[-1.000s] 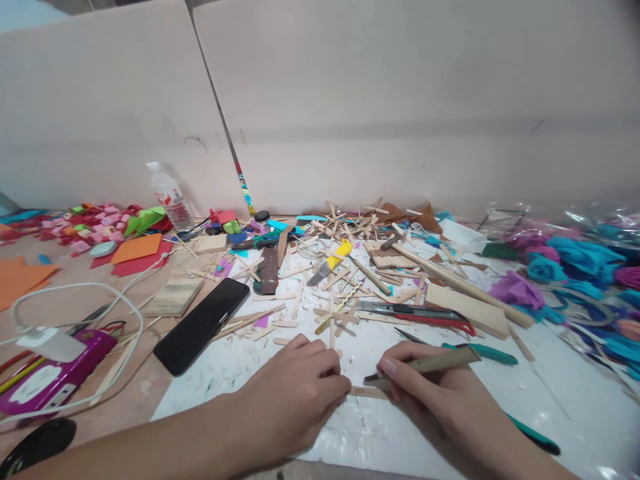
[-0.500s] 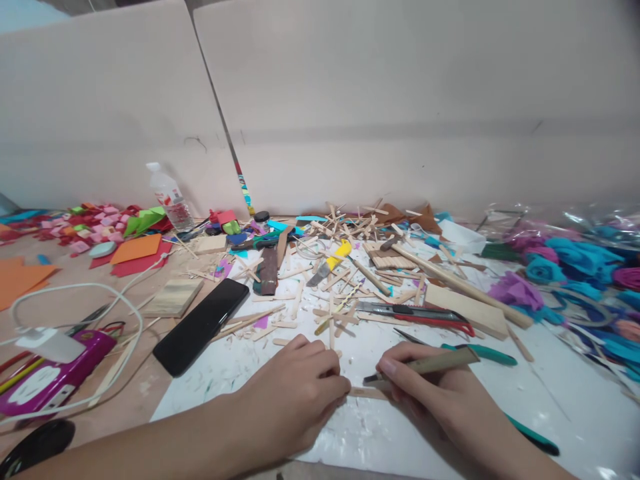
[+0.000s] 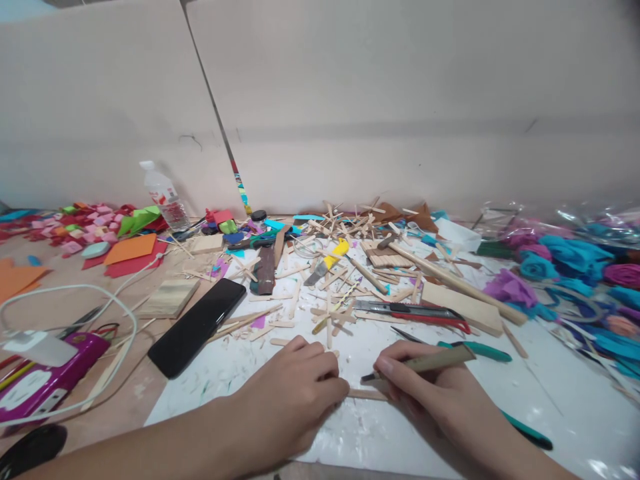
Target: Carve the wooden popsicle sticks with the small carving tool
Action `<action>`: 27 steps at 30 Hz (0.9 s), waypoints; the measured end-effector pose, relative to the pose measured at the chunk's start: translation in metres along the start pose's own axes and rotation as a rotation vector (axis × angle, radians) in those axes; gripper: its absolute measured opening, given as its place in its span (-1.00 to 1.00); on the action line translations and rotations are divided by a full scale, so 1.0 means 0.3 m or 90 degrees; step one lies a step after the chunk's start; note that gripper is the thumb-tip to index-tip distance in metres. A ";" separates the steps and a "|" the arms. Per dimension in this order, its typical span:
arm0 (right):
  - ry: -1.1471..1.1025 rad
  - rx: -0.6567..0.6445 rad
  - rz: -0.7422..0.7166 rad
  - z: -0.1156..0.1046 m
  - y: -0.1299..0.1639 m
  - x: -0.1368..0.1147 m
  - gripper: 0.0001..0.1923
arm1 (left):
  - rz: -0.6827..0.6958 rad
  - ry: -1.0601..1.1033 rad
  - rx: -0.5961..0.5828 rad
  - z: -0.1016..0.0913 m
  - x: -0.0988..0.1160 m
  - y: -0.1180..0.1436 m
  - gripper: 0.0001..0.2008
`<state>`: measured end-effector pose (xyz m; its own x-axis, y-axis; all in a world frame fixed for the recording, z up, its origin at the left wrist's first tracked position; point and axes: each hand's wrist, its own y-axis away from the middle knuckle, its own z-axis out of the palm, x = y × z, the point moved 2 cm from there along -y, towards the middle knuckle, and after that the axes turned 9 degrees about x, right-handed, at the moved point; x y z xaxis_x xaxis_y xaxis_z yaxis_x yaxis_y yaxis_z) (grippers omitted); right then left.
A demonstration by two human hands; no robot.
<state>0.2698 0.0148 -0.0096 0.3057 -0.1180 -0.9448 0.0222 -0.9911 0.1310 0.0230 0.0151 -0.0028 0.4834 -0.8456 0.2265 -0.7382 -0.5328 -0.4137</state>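
My left hand point(image 3: 295, 390) presses its closed fingers down on one end of a thin wooden stick point(image 3: 367, 395) that lies flat on the white board point(image 3: 525, 393). My right hand point(image 3: 430, 393) grips a craft knife with a tan handle point(image 3: 435, 361), its dark blade tip pointing left and resting just above the stick. Both hands sit at the near edge of the board, almost touching each other.
A black phone point(image 3: 193, 327) lies left of my hands. A red utility cutter point(image 3: 415, 311), green-handled pliers point(image 3: 470, 350), a wood block point(image 3: 463, 308) and several scattered sticks lie behind. A water bottle point(image 3: 161, 195), a cable and charger point(image 3: 35, 347) and paper flowers point(image 3: 565, 267) flank the board.
The view has shifted slightly, so everything sits a little further left. Both hands keep the same hold on the stick and the knife.
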 end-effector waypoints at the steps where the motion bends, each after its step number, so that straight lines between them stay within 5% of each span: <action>1: -0.002 0.000 0.003 0.002 0.001 -0.004 -0.48 | -0.001 0.003 -0.002 0.000 0.000 0.000 -0.86; 27: -0.035 0.000 0.039 0.009 0.014 -0.029 -0.49 | -0.001 0.000 -0.027 -0.017 0.003 -0.002 -0.84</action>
<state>0.2649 0.0116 -0.0017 0.2545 -0.1819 -0.9498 0.0048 -0.9819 0.1893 0.0216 0.0145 0.0023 0.4846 -0.8448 0.2266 -0.7567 -0.5349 -0.3759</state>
